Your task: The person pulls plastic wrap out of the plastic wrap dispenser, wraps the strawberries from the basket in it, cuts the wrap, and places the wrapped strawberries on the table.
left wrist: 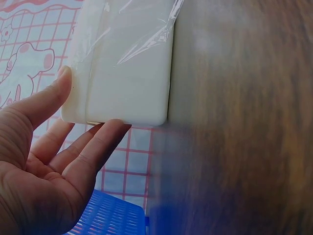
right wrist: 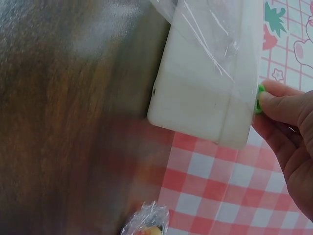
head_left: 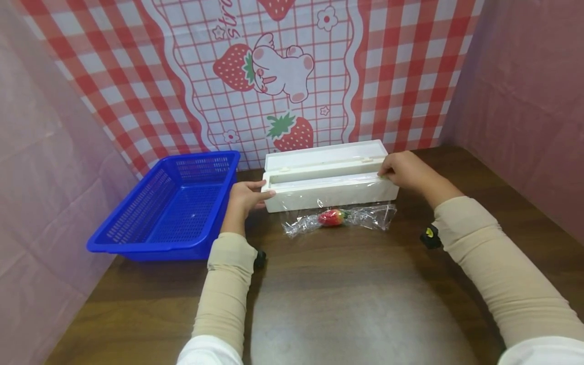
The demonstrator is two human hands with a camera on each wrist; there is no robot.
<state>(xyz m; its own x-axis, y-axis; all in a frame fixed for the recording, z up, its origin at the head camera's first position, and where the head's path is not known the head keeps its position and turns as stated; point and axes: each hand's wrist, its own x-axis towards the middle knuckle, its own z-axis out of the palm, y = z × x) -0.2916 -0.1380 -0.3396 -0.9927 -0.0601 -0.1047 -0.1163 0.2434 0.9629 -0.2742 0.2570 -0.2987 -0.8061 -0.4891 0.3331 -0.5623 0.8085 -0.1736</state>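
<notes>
A long white cling film box (head_left: 333,195) stands at the back of the table with its lid (head_left: 326,154) raised and clear film (right wrist: 215,39) hanging over its front. My left hand (head_left: 246,196) holds the box's left end, thumb along the upper edge and fingers against the end face in the left wrist view. At the top edge near the right end, my right hand (head_left: 403,171) pinches a small green slider (right wrist: 260,98), which the head view hides behind the fingers. Just before the box lies a red strawberry (head_left: 332,218) wrapped in clear film with twisted ends.
A blue plastic basket (head_left: 159,249) stands at the left, close to the left hand. Behind the box hangs a red-checked cloth (head_left: 392,66) with strawberry prints. Pink cloth (head_left: 529,101) closes off the sides. The brown wooden table (head_left: 347,299) spreads out in front.
</notes>
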